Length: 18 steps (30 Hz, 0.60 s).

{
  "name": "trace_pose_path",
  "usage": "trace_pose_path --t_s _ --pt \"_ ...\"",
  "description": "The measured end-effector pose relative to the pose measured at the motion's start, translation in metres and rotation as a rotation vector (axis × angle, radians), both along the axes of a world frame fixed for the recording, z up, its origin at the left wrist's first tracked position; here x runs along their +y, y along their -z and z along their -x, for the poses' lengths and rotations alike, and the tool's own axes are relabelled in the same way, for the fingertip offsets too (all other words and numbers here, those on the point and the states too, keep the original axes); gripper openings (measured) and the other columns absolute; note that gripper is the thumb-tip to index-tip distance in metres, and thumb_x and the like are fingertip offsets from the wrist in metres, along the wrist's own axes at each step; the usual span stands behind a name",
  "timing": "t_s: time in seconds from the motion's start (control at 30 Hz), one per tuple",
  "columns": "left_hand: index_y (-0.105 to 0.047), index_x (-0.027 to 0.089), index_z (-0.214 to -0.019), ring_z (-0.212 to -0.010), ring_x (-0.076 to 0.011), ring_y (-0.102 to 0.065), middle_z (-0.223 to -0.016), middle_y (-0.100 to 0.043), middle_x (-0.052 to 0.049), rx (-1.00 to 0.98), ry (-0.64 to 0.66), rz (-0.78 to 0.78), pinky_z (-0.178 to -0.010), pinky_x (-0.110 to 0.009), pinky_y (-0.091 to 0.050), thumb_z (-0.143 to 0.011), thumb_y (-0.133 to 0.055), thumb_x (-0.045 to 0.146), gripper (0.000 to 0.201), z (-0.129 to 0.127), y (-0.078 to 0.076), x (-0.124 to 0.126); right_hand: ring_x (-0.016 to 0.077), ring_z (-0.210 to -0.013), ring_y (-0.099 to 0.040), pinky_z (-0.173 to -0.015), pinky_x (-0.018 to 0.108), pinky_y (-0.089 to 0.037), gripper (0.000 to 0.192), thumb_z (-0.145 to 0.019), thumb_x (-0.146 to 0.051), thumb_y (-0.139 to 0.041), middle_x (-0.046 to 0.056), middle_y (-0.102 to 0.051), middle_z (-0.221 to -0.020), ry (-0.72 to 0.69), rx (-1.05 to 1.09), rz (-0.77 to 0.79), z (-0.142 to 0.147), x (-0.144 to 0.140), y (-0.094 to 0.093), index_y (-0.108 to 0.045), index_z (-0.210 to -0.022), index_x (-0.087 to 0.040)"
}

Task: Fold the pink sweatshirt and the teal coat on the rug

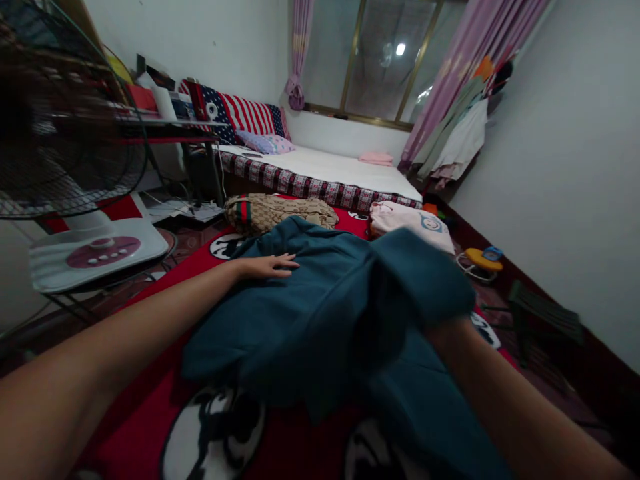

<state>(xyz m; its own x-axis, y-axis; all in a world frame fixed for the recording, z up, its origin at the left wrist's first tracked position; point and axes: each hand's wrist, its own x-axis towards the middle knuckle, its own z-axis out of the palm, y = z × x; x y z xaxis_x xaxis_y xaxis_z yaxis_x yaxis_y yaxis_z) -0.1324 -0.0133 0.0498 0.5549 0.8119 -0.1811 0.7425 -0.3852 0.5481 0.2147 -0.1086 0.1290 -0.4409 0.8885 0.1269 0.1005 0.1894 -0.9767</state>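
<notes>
A dark teal cloth garment (pixel 300 300) lies spread and rumpled before me, its right part lifted and blurred by motion. My left hand (pixel 267 267) rests flat on its left side, fingers apart. At the right, my right hand (pixel 445 330) goes in under the raised fold of fabric. Only its wrist end shows; the fingers are covered by the cloth. Under the garment is a red blanket (pixel 135 373) with black and white round patterns.
Beyond the garment lie a brown patterned folded cloth (pixel 285 212) and a folded pale pink garment (pixel 413 223). A fan (pixel 65 147) stands at left on a chair. A bed (pixel 320 163) is at the back, a dark folding stool (pixel 545 313) at right.
</notes>
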Motion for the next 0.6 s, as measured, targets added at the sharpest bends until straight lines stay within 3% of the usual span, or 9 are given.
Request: trace_pose_path --t_s 0.03,0.1,0.17,0.27,0.33,0.47,0.6 --pt "-0.045 0.023 -0.143 -0.143 -0.0248 -0.029 -0.155 -0.029 -0.010 -0.089 -0.047 0.051 -0.113 -0.036 -0.028 -0.085 -0.034 0.073 0.077 0.004 -0.005 0.000 0.0211 -0.088 -0.065 -0.075 0.037 -0.054 0.039 -0.087 -0.057 -0.043 0.004 -0.068 -0.090 0.100 0.045 0.002 -0.008 0.018 0.002 -0.059 -0.102 -0.025" --pt "-0.051 0.022 -0.138 -0.133 -0.0216 -0.045 -0.146 -0.046 -0.009 -0.269 -0.145 0.146 -0.105 -0.029 -0.039 -0.085 -0.022 0.077 0.082 0.014 -0.013 -0.002 0.0233 -0.098 -0.066 -0.083 0.040 -0.055 0.036 -0.086 -0.056 -0.044 0.008 -0.068 -0.100 0.440 0.166 0.186 -0.025 0.040 0.015 -0.058 -0.097 -0.024" --pt "-0.058 0.021 -0.131 -0.126 -0.0228 -0.053 -0.139 -0.055 -0.011 -0.396 -0.201 0.224 -0.101 -0.030 -0.044 -0.081 -0.022 0.081 0.086 0.023 -0.019 -0.005 0.0249 -0.105 -0.066 -0.085 0.041 -0.055 0.035 -0.087 -0.054 -0.044 0.013 -0.066 -0.110 0.603 0.153 0.364 -0.044 0.043 0.037 -0.057 -0.096 -0.022" --pt "-0.069 0.020 -0.115 -0.118 -0.0254 -0.059 -0.127 -0.064 -0.012 -0.405 -0.254 0.300 -0.095 -0.031 -0.048 -0.076 -0.036 0.083 0.081 0.027 -0.027 -0.013 0.0258 -0.108 -0.065 -0.083 0.038 -0.056 0.035 -0.081 -0.049 -0.060 0.014 -0.065 -0.118 0.531 0.004 0.371 -0.071 0.022 0.067 -0.061 -0.101 -0.020" --pt "-0.073 0.019 -0.106 -0.107 -0.0254 -0.064 -0.114 -0.071 -0.011 -0.315 -0.273 0.267 -0.088 -0.029 -0.050 -0.073 -0.049 0.079 0.073 0.020 -0.032 -0.021 0.0239 -0.098 -0.068 -0.077 0.033 -0.056 0.040 -0.076 -0.051 -0.068 0.012 -0.069 -0.112 0.423 -0.107 0.330 -0.082 0.004 0.077 -0.065 -0.099 -0.019" --pt "-0.074 0.018 -0.101 -0.088 -0.0236 -0.068 -0.096 -0.075 -0.007 -0.170 -0.191 0.133 -0.075 -0.028 -0.050 -0.073 -0.056 0.071 0.063 -0.018 -0.037 -0.043 0.0177 -0.075 -0.068 -0.066 0.028 -0.053 0.047 -0.069 -0.056 -0.074 0.009 -0.072 -0.092 0.209 -0.264 0.329 -0.085 -0.017 0.080 -0.068 -0.093 -0.016" --pt "-0.066 0.017 -0.120 -0.092 -0.0250 -0.067 -0.105 -0.073 -0.007 -0.102 -0.152 0.040 -0.078 -0.029 -0.050 -0.077 -0.056 0.064 0.066 -0.068 -0.029 -0.063 0.0183 -0.080 -0.068 -0.073 0.031 -0.053 0.046 -0.072 -0.054 -0.071 0.008 -0.071 -0.096 0.120 -0.330 0.265 -0.076 -0.028 0.071 -0.066 -0.098 -0.016"
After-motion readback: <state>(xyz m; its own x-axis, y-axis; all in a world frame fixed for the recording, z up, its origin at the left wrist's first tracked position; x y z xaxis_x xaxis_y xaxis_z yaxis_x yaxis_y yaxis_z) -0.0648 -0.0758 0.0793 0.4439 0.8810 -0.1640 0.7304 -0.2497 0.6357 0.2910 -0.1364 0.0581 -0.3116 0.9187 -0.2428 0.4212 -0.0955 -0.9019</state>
